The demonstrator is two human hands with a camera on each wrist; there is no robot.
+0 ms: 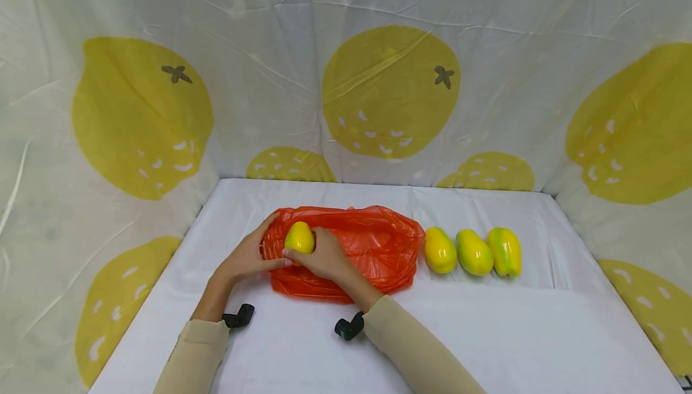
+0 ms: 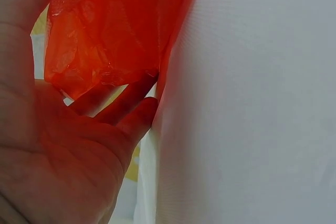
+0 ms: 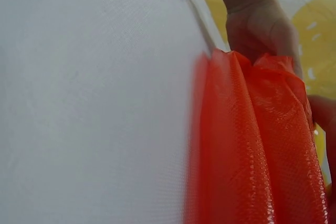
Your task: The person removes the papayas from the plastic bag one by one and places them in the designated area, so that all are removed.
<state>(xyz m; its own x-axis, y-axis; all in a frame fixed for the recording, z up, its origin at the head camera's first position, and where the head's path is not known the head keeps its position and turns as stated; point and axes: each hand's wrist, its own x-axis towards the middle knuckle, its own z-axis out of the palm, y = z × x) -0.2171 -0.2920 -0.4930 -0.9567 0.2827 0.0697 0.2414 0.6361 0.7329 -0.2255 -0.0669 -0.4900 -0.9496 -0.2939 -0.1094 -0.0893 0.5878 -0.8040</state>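
A red plastic bag [image 1: 378,244] lies with its mouth open on the white table. My left hand [image 1: 250,256] holds the bag's left end, fingers round the outside and thumb along the near rim. In the left wrist view the fingers of the left hand [image 2: 79,145] curve behind the red plastic. My right hand [image 1: 327,256] grips a glossy yellow mango [image 1: 300,238] over the bag's left part, its thumb close to the left thumb. Only part of the right hand [image 3: 324,116] shows at the edge of the right wrist view, beyond the bag [image 3: 247,145].
Three more yellow-green mangoes stand in a row right of the bag: a near one [image 1: 440,250], a middle one [image 1: 474,253] and a far right one [image 1: 504,252]. White cloth with yellow lemon prints [image 1: 391,90] walls the table [image 1: 486,334] at the back and sides.
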